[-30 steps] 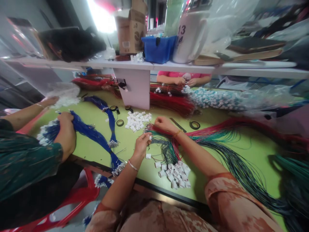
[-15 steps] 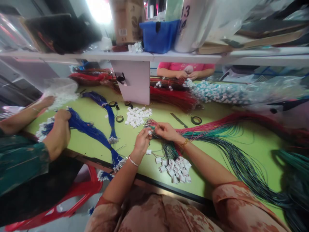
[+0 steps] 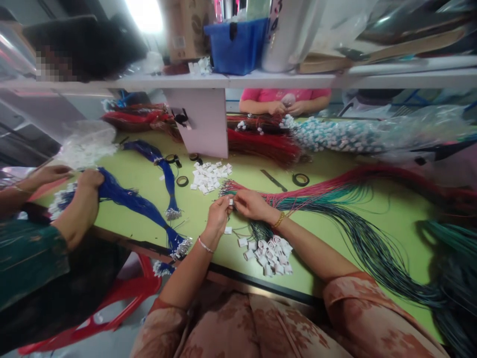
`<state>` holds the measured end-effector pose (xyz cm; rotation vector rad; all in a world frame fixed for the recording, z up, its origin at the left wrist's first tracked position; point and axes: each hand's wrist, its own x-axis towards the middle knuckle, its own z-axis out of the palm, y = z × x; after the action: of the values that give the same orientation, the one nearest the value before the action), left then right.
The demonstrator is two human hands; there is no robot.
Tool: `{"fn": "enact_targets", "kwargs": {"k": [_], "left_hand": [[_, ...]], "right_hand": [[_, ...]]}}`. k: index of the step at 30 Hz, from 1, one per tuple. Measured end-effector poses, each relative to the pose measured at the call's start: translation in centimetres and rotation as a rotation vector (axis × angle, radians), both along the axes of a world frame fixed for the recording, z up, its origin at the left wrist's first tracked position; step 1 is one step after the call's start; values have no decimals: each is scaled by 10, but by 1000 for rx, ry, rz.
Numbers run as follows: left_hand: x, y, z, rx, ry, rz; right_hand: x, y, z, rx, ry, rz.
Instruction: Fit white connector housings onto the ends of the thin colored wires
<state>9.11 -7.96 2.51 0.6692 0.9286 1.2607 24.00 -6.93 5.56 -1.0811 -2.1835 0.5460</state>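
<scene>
Between the fingertips of my left hand [image 3: 219,215] is a small white connector housing [image 3: 231,202]. My right hand [image 3: 251,204] is pinched close beside it, over the wire ends; a thin wire seems to be in its fingers, but they hide most of it. Under and past my right hand runs a long bundle of red, green and black wires [image 3: 320,191], its metal-tipped ends bunched just above my hands. A pile of loose white housings [image 3: 211,175] lies beyond my left hand. Nearer me is a heap of white connectors [image 3: 271,254] with wires attached.
Rolls of black tape [image 3: 300,179] and a dark flat blade [image 3: 274,180] lie behind the wires. At left a co-worker's hands [image 3: 87,186] handle blue wires [image 3: 126,191]. Another person sits across, beyond the white divider [image 3: 201,122]. A shelf [image 3: 283,81] with a blue bin [image 3: 236,47] spans above.
My hands stay together, with the white housing now showing more plainly between them. The co-worker's far hand has come down from the plastic bag toward the blue wires. The view has shifted slightly.
</scene>
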Motion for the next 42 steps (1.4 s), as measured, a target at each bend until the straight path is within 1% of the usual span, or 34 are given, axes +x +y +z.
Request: {"fn": "enact_targets", "kwargs": {"k": [3, 7, 10, 12, 14, 16, 17, 21, 24, 25, 26, 27, 28, 30, 31, 32, 33, 34, 35, 36, 38, 39, 40, 42], "left_hand": [[-1, 0, 0, 0, 24, 30], [1, -1, 0, 42, 96, 13], [2, -3, 2, 80, 139, 39], [2, -4, 5, 106, 147, 67], [-1, -4, 8, 109, 134, 51], [-4, -4, 11, 97, 122, -5], [-6, -4, 12, 90, 130, -42], [-7, -8, 14, 82, 263, -206], [-4, -12, 15, 80, 339, -342], [-4, -12, 15, 79, 348, -373], [-3, -12, 15, 76, 352, -383], [-3, -11, 15, 72, 354, -372], [-4, -10, 14, 65, 351, -348], [-5, -7, 13, 55, 335, -297], [-5, -6, 12, 59, 333, -279], [-6, -5, 11, 69, 339, -270], [-6, -5, 10, 84, 353, -269], [-6, -5, 9, 105, 376, -271], [-6, -6, 8, 127, 404, -273], [-5, -6, 7, 145, 432, -272], [-4, -6, 5, 156, 469, -254], [-3, -6, 5, 154, 478, -234], [-1, -5, 5, 148, 478, -212], [2, -3, 5, 136, 463, -171]], "right_hand": [[1, -1, -1, -13, -6, 12], [-1, -2, -3, -24, -31, -42], [-1, -5, 0, -30, 62, -63], [2, -7, 4, -80, 143, -38], [9, -9, 6, -147, 143, 27], [19, -8, 3, -202, 119, 65], [25, -7, -1, -229, 136, 60], [51, -5, -14, -355, 273, -24], [70, -5, -12, -394, 246, 25], [77, -4, -9, -390, 234, 42], [86, -3, -6, -364, 221, 23], [97, 0, -3, -320, 200, -39], [109, 3, -1, -252, 166, -162], [137, 10, 0, -103, 4, -545], [151, 14, -2, -80, -126, -708], [163, 17, -6, -92, -262, -832], [174, 20, -10, -132, -374, -896], [182, 22, -13, -172, -446, -903], [187, 23, -16, -185, -469, -898], [188, 23, -17, -176, -444, -887], [179, 17, -11, -106, -265, -823], [170, 12, -5, -67, -135, -758], [158, 6, 3, -57, 11, -642], [126, -10, 18, -145, 208, -323]]}}
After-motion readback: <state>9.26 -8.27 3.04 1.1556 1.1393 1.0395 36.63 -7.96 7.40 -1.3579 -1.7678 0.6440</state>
